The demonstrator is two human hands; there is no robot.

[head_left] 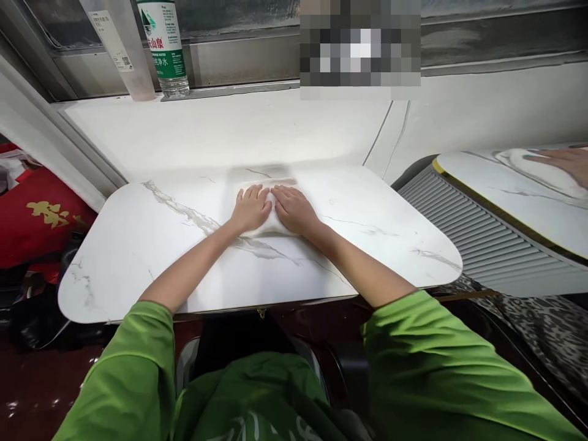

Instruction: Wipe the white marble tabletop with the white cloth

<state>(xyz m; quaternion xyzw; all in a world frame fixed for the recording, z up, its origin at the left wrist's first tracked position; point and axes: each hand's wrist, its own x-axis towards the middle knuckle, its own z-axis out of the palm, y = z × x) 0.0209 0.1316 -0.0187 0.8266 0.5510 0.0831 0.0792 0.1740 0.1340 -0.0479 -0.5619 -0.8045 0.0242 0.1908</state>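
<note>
A folded white cloth (270,230) lies on the white marble-patterned table (138,257), near its back middle. My left hand (252,208) rests palm down on the cloth's left part, its fingers stretched out and pointing away from me. Beside it, my right hand (294,210) is also flat on the cloth, with fingers extended and slanting to the left. The two hands nearly meet at the fingertips and cover much of the cloth. Neither hand visibly grips it.
A water bottle (165,52) and a tall translucent container (124,55) stand on the sill behind. At right, another person's hand (567,162) is on a white cloth (528,166) on a second table (496,199). A red bag (41,214) sits at left.
</note>
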